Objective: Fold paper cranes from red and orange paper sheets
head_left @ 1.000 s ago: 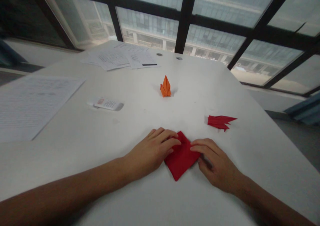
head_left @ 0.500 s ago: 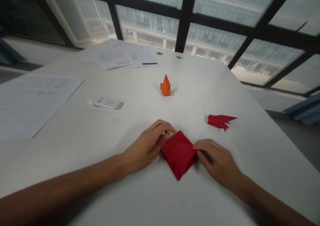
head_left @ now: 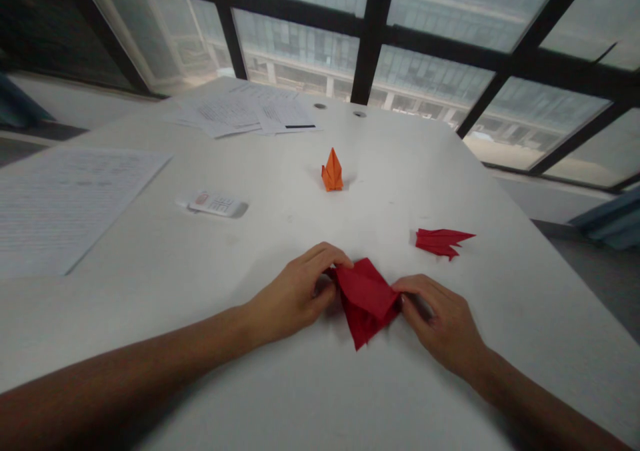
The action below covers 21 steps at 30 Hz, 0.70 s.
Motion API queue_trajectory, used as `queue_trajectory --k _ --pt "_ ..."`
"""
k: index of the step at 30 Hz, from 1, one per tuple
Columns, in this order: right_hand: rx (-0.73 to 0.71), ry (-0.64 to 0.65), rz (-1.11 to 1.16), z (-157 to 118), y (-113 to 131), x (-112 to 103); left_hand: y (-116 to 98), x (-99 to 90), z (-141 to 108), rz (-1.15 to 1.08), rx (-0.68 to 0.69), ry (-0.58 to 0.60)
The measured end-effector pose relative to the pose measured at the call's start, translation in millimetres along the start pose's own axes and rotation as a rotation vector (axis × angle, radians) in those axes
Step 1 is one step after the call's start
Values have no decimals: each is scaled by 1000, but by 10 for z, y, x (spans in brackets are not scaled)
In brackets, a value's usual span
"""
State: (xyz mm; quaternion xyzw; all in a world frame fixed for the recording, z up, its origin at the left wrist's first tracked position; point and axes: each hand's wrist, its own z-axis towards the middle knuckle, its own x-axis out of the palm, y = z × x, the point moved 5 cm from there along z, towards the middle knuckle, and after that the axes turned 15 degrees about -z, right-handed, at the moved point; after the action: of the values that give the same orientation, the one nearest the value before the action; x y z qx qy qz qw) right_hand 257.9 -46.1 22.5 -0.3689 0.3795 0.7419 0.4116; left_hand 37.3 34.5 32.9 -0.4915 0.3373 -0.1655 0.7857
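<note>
Left hand (head_left: 300, 294): fingers curled, thumb and index nearly closed on the left corner of the red origami paper (head_left: 367, 288). Right hand (head_left: 445, 321): same kind of pinch, thumb and index nearly together on the paper's right corner, other fingers bent in behind.

Paper sits between the two hands, over the white table (head_left: 310, 404). Folded, layers apart: top flap lifted, dark pocket showing under it, one point aimed back at the wearer between the wrists. Whether its underside touches the table, can't tell.

Just beyond the right hand: red folded-paper figure (head_left: 440, 241), lying flat, long points to the right. Ahead of the gap between the hands: orange origami crane (head_left: 333, 172), upright. Beyond the left hand, off to its left: white remote control (head_left: 215, 204). Farther left of that hand: printed sheet (head_left: 75, 204). Well ahead of it: loose printed papers (head_left: 240, 111), overlapping.
</note>
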Motion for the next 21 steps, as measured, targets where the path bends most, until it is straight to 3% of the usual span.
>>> queue_trajectory --k 5,12,16,21 --pt "-117 8 64 10 62 5 30 3 2 64 17 1" --pt "-126 50 71 36 98 8 -97 6 -25 166 86 23" --pt "-121 39 68 39 95 2 -198 97 -58 212 157 159" --pt "-112 21 51 47 83 -14 -181 207 -81 333 152 289"
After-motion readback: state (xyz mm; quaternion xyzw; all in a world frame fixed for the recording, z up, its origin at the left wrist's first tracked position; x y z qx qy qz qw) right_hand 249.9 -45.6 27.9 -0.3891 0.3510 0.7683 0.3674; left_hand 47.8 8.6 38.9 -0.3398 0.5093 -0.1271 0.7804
